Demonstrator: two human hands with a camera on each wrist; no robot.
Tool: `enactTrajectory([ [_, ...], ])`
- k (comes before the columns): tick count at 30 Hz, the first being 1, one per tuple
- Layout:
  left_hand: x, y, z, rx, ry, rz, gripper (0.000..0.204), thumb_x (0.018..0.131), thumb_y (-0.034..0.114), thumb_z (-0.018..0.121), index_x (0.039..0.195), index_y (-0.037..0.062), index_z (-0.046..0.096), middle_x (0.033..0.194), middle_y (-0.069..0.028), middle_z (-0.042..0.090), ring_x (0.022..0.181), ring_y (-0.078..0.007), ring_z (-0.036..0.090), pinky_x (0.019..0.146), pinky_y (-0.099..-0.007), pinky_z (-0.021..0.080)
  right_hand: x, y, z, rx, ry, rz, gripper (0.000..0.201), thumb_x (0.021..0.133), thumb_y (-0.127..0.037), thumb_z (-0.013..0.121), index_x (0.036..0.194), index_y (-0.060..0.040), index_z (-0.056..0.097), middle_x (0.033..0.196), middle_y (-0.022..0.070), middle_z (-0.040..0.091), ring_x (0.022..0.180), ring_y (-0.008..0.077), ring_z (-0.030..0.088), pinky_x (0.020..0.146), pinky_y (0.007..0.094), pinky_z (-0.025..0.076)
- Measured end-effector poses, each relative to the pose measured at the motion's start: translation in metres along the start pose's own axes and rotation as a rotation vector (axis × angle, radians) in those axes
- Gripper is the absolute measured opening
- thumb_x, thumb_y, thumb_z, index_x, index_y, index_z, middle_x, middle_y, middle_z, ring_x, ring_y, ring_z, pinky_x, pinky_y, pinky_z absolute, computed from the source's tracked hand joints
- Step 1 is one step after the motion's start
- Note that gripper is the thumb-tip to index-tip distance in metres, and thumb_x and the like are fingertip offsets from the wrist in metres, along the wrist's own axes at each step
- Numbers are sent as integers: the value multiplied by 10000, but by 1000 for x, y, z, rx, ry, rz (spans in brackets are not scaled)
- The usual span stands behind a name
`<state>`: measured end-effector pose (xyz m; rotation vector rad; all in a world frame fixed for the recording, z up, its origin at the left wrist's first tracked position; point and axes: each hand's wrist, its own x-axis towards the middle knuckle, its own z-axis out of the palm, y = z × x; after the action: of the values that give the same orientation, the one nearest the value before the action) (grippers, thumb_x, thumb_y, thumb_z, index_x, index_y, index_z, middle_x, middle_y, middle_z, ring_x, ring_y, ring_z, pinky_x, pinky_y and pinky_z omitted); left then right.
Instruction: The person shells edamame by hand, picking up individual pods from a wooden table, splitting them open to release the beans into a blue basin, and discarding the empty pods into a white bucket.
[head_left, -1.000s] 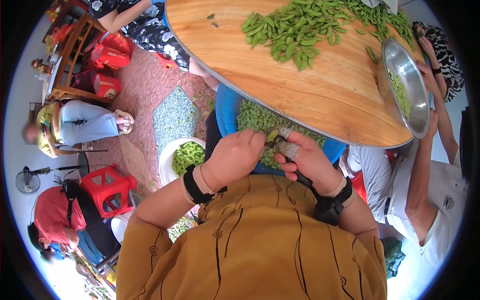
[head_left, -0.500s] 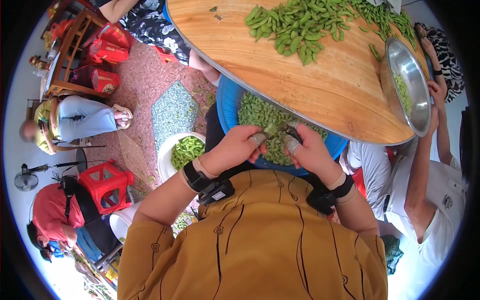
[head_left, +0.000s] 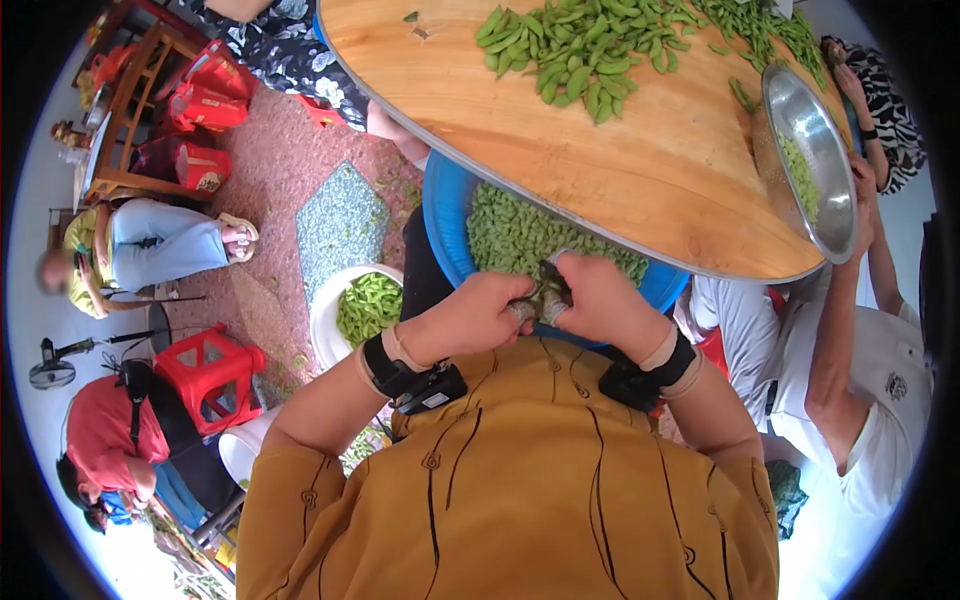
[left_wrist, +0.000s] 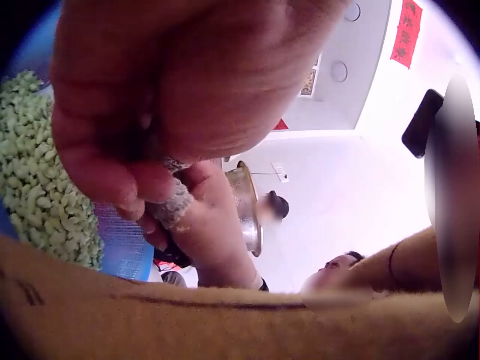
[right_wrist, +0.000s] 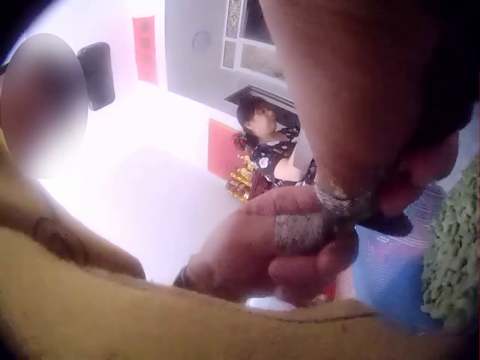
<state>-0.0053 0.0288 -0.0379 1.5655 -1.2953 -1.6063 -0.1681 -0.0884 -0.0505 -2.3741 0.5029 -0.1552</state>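
Observation:
In the head view my left hand [head_left: 455, 315] and right hand [head_left: 615, 305] meet at their fingertips over a blue basin [head_left: 447, 225]. Shelled green beans [head_left: 510, 230] fill the basin. Grey tape wraps fingers on both hands. My left fingers pinch a green bean pod [head_left: 540, 296], mostly hidden between the hands. A small dark tool [right_wrist: 386, 223] shows at my right fingertips in the right wrist view; its kind I cannot tell. In the left wrist view the curled left fingers overlap the taped right thumb [left_wrist: 171, 210].
The wooden tabletop [head_left: 600, 170] overhangs the basin and bears a heap of pods [head_left: 570, 60]. A metal bowl [head_left: 832, 180] of beans tilts at its right edge. A white bucket [head_left: 325, 325] of pods stands left. People sit around; a red stool [head_left: 205, 375] is at left.
One second ago a pod showed between my hands. Half a second ago the hands were slightly apart; now their fingertips are together again, turned inward and lower over the basin's near side.

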Motion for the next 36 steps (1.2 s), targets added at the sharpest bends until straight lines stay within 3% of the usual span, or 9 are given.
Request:
enactTrajectory([
  [9, -12, -8, -8, -219, 175, -47, 125, 898, 47, 459, 890, -7, 572, 702, -10, 571, 555, -74, 493, 526, -223, 410, -6, 17, -2, 58, -62, 14, 220, 699, -100, 604, 853, 23, 505, 771, 240, 571, 771, 416, 568, 675, 462, 462],
  [15, -7, -5, -4, -50, 311, 24, 112, 864, 27, 482, 825, -1, 583, 646, -35, 588, 560, -91, 551, 514, -253, 447, -10, -18, -17, 3, 158, -8, 168, 712, -65, 598, 837, 12, 516, 787, 220, 569, 773, 423, 557, 677, 450, 468],
  [18, -6, 1, -4, 173, 334, 229, 102, 827, 3, 488, 815, 9, 589, 633, -50, 584, 584, -111, 589, 527, -263, 464, -4, -21, -22, 40, 179, -91, 154, 766, -88, 612, 834, 10, 515, 722, 172, 572, 645, 336, 588, 581, 392, 479],
  [20, -7, 4, -3, 244, 328, 328, 106, 810, -10, 486, 785, 15, 586, 637, -64, 580, 595, -132, 603, 539, -270, 469, -3, -27, -29, 552, -103, 304, 174, 813, -122, 627, 846, 12, 520, 678, 121, 575, 510, 181, 559, 483, 316, 453],
  [23, -12, 15, -3, 73, 281, 362, 87, 844, 15, 494, 814, 9, 576, 658, -61, 588, 583, -123, 588, 536, -260, 461, -4, -17, -23, 1015, -186, 396, 184, 837, -135, 624, 866, 18, 526, 665, 95, 579, 455, 69, 490, 424, 262, 411],
  [27, -9, 19, -7, -397, 137, 64, 67, 815, 32, 544, 864, 15, 586, 660, -128, 568, 594, -192, 591, 537, -304, 446, -8, -12, -31, 1128, -192, 498, 168, 820, -119, 629, 871, 16, 542, 672, 102, 578, 514, 106, 527, 481, 305, 450],
  [30, -10, 2, -14, -246, 197, 32, 74, 838, 66, 551, 871, 10, 586, 703, -163, 580, 608, -250, 595, 544, -327, 448, -17, -8, -31, 451, 86, 148, 181, 803, -136, 643, 881, 9, 566, 684, 125, 586, 572, 215, 579, 554, 360, 476],
  [32, -19, -24, -19, 183, 402, 268, 122, 879, 123, 562, 860, 4, 573, 666, -65, 590, 545, -163, 545, 519, -287, 437, -22, -5, -37, -67, 8, 14, 198, 788, -153, 647, 909, -6, 593, 732, 168, 604, 674, 342, 606, 625, 407, 482],
  [36, -62, -39, -37, 733, 532, -60, 200, 766, 201, 678, 781, 22, 590, 693, -188, 595, 682, -377, 597, 588, -424, 477, -6, -39, -82, 155, 129, 94, 179, 786, -168, 638, 901, -36, 601, 740, 204, 591, 711, 390, 595, 626, 434, 473],
])
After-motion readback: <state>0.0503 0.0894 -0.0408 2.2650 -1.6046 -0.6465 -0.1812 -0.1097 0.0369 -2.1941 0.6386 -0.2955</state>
